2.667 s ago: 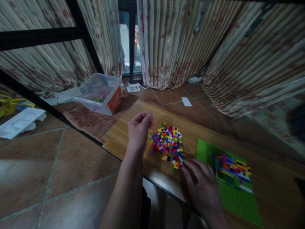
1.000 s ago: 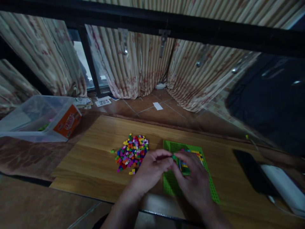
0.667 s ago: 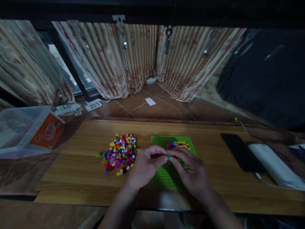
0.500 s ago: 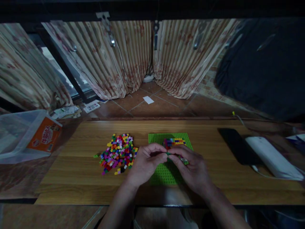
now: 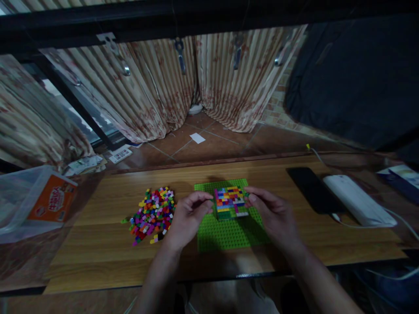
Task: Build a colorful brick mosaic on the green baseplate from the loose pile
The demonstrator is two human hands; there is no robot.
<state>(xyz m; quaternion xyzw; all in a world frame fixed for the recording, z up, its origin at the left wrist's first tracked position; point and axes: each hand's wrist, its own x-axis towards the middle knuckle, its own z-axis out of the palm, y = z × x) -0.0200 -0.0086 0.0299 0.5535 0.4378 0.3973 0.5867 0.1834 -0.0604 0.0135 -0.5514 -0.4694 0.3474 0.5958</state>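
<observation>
A block of stacked toy bricks in many colours sits on the green baseplate. On its left side, my left hand is closed in a pinch, with a small dark green brick partly hidden at the fingertips. My right hand pinches another small green brick by the upper right corner of the block. A heap of loose coloured bricks lies on the table to the left of my left hand.
On the wooden table, a black phone and a white power bank with a cable lie at the right. A clear plastic box with an orange label stands left of the table. Curtains hang beyond.
My hands have moved apart from a shared pinch on a green piece, each now with a bit of green at its fingertips. The brick block has come into view between them; the camera has tilted.
</observation>
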